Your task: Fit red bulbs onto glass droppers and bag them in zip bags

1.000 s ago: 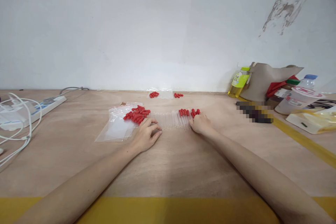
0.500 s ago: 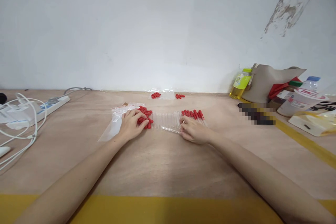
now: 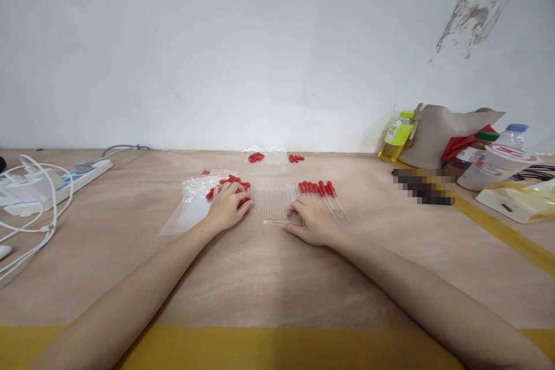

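Note:
My left hand (image 3: 228,208) rests on a pile of red rubber dropper bulbs (image 3: 234,178), its fingers curled and closed on a bulb that is mostly hidden. A loose glass dropper tube (image 3: 275,222) lies crosswise on the table, passing between the thumb and fingers of my right hand (image 3: 310,221). Those fingers are apart, with the thumb on the near side of the tube. Between the hands is a row of bare glass tubes (image 3: 269,199). Past my right hand, several droppers with red bulbs fitted (image 3: 321,188) lie side by side.
A clear plastic bag (image 3: 186,208) lies left of the pile. Two small groups of red bulbs (image 3: 256,157) sit near the wall. On the left are a power strip (image 3: 89,179) and white cables; on the right, a yellow-capped bottle (image 3: 396,137), a grey bag (image 3: 429,136) and cups.
The loose glass tube has gone from tilted to nearly level, nearer the table's front. My right hand has moved slightly left and nearer, its fingers spreading. My left hand has shifted right over the bulbs.

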`<state>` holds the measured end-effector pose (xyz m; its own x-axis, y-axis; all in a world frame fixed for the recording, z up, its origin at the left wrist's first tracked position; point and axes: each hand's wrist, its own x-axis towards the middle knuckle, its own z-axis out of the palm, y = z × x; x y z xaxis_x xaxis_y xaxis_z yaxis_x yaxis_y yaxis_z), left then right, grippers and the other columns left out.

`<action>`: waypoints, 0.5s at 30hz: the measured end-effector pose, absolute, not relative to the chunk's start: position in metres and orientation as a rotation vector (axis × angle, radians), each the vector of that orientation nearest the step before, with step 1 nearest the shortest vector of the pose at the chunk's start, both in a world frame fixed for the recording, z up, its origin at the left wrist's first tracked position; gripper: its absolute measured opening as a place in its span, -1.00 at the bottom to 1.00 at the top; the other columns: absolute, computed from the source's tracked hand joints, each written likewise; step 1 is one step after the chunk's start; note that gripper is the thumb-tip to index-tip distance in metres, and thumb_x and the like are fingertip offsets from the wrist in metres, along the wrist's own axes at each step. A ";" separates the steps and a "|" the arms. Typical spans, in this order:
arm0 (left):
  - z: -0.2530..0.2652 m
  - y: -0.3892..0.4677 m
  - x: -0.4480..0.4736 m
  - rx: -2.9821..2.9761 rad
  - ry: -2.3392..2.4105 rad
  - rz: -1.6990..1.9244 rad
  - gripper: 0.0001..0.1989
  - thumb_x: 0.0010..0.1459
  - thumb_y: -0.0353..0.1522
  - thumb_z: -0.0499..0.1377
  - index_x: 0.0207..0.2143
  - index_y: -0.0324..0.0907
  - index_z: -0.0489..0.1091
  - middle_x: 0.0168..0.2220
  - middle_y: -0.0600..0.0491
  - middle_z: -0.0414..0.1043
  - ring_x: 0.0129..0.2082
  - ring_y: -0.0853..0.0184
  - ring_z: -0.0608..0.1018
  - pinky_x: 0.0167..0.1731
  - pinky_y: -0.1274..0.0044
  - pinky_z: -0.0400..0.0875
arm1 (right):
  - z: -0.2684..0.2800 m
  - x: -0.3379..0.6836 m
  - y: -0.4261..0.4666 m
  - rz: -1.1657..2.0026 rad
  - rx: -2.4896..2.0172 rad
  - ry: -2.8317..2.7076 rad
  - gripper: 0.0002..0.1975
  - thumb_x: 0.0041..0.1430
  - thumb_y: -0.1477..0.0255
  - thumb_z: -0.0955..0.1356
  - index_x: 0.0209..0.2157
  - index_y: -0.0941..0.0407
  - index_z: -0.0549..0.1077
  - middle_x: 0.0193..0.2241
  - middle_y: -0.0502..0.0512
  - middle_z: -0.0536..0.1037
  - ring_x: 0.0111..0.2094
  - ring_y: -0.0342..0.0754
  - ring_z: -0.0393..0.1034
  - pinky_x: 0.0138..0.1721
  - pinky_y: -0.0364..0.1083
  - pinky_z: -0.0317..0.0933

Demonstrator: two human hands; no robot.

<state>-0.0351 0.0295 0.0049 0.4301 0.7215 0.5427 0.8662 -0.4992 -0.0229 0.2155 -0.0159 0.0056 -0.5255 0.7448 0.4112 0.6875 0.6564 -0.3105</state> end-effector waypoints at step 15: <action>0.006 0.001 -0.013 -2.757 -1.341 -1.511 -0.82 0.19 -0.35 -0.06 -0.25 -0.20 0.28 -0.21 -0.02 0.37 -0.25 0.35 0.44 -0.26 0.50 0.34 | -0.009 0.205 -0.022 -0.072 -1.396 -2.295 -0.81 0.16 0.33 0.22 -0.40 0.14 0.34 -0.36 0.10 0.43 -0.27 -0.04 0.25 -0.21 -0.05 -0.01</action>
